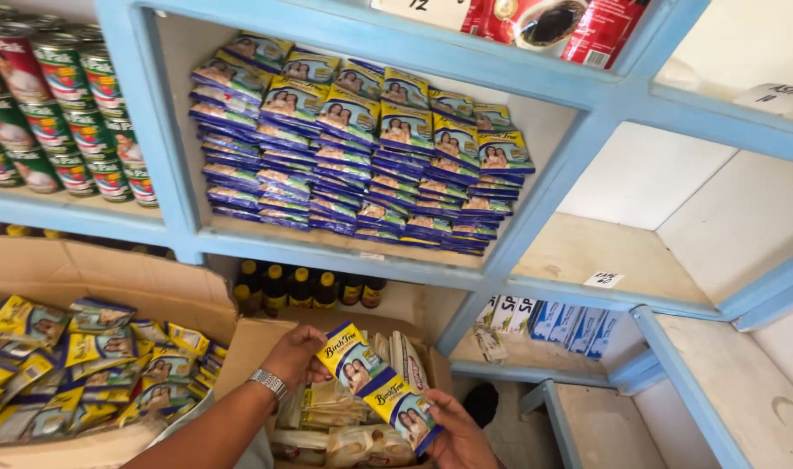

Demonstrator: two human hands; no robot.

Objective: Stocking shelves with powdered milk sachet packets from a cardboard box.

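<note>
A strip of two joined yellow-and-blue sachets (377, 388) is stretched between my hands above an open cardboard box (251, 340). My left hand (297, 354), with a metal watch on its wrist, grips the strip's upper end. My right hand (455, 436) holds the lower end from beneath. More packets in clear wrapping (355, 441) lie inside the box under the strip. On the shelf above, stacks of the same kind of sachets (353, 143) fill one compartment.
Labelled cans (62, 108) are stacked at upper left. A carton of loose sachets (84, 360) sits at left. Dark bottles with yellow caps (303, 288) stand behind the box. Small blue-and-white boxes (553, 320) line a lower shelf. Red packets (544, 22) sit on top.
</note>
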